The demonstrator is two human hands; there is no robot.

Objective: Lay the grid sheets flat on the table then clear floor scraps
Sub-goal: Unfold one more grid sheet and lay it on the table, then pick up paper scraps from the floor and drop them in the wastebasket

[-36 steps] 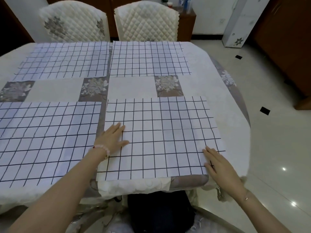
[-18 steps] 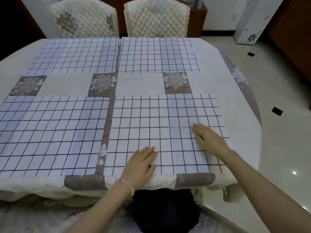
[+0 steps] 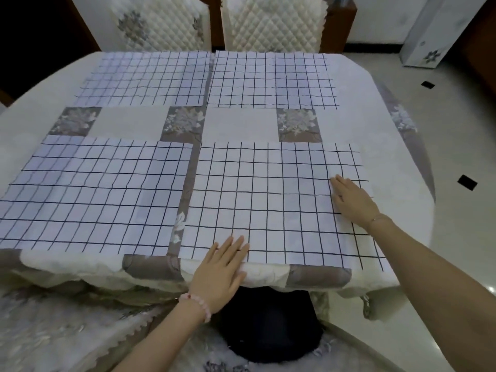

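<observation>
Four grid sheets lie flat on the bench (image 3: 397,167). Both hands press the near-right grid sheet (image 3: 271,200) — left hand (image 3: 218,275) at its near edge, right hand (image 3: 353,201) by its right side. Fingers flat and extended — gripping nothing.

Four white paper sheets ruled with dark square grid, all flat on table, two rows of two. Near-right grid sheet (image 3: 271,205): at table's near edge, near border flush with it, faint vertical fold bands. Near-left grid sheet (image 3: 91,194): beside it, narrow gap between, slight ripples, left part out of frame. Far-left grid sheet (image 3: 145,79) and far-right grid sheet (image 3: 271,79): at far edge, almost touching.
</observation>
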